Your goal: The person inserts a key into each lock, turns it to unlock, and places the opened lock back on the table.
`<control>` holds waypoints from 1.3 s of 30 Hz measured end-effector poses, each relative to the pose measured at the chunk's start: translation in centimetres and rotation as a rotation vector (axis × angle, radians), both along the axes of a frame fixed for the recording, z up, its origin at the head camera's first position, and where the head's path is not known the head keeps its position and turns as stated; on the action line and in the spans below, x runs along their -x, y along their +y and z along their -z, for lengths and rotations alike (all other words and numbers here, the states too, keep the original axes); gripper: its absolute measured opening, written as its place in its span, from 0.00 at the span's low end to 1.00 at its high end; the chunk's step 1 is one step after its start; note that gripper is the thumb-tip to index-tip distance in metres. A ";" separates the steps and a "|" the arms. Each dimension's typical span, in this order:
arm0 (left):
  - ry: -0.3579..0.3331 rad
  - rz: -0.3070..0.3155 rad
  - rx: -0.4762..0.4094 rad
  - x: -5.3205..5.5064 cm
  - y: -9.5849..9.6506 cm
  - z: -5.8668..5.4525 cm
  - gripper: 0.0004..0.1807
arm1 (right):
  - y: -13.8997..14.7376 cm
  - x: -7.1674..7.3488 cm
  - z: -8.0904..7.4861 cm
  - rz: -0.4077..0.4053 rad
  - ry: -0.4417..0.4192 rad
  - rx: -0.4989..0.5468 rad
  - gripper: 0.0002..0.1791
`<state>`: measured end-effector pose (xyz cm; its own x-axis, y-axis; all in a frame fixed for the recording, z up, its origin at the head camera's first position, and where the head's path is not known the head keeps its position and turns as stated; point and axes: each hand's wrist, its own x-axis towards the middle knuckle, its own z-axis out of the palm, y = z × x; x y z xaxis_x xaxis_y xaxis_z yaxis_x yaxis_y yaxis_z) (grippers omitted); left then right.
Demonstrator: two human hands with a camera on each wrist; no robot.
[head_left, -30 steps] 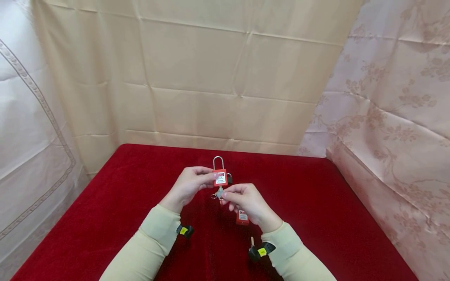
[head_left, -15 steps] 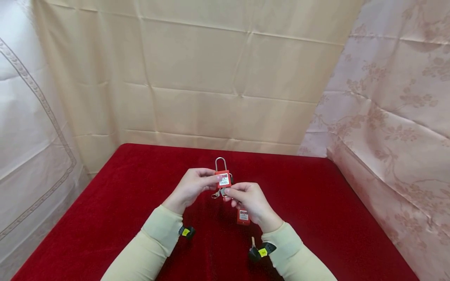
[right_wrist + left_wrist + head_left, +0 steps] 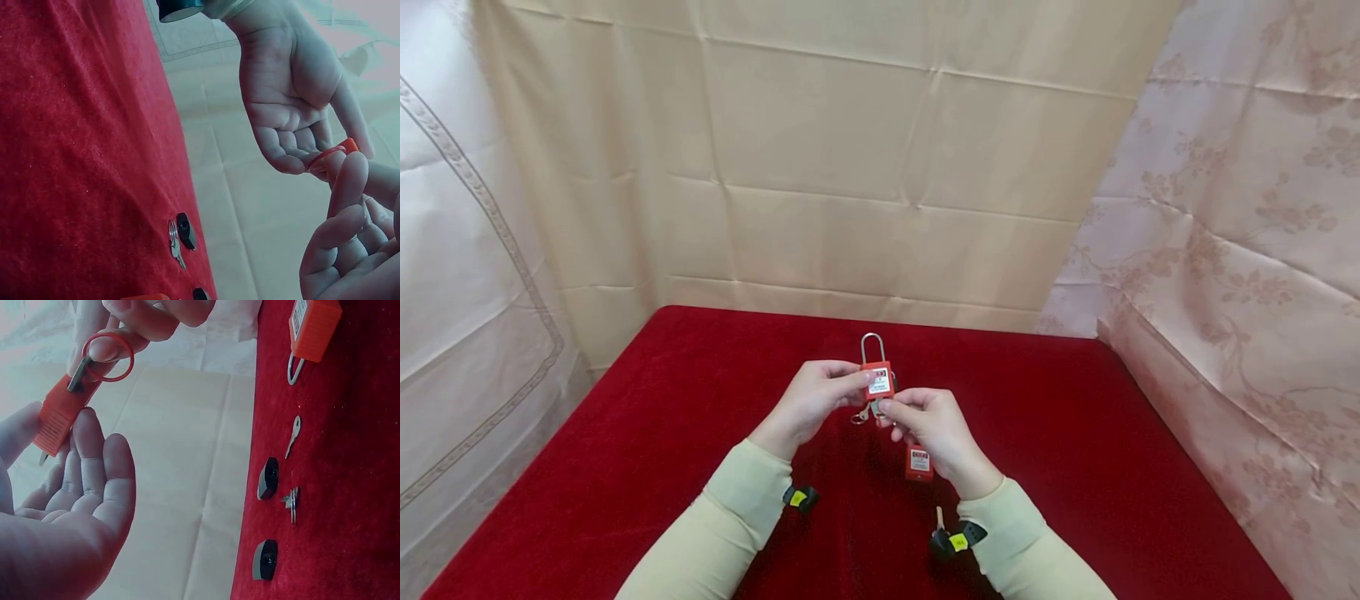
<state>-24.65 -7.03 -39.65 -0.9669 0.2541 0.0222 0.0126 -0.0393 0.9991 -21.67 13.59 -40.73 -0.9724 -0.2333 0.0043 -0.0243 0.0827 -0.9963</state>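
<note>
Over the red table point(image 3: 1045, 442) I had the left hand point(image 3: 808, 400) and right hand point(image 3: 937, 427) close together. The left grip held a lock point(image 3: 877, 382), shackle point(image 3: 872, 336) up; another lock point(image 3: 919, 465) lay on the table. I couldn't read their white labels' point(image 3: 880, 384) small print. The right grip pinched a key point(image 3: 79, 374) at the held lock's underside, beside a red ring point(image 3: 119, 379).
</note>
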 end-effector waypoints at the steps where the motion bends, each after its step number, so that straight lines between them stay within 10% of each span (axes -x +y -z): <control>1: 0.006 -0.001 -0.003 0.0 0.0 -0.1 0.16 | 0.0 0.0 0.0 0.001 0.009 -0.005 0.10; 39: 0.021 -0.014 -0.075 -0.2 -0.5 -1.1 0.17 | -0.6 -1.0 -0.2 -0.031 0.135 -0.060 0.11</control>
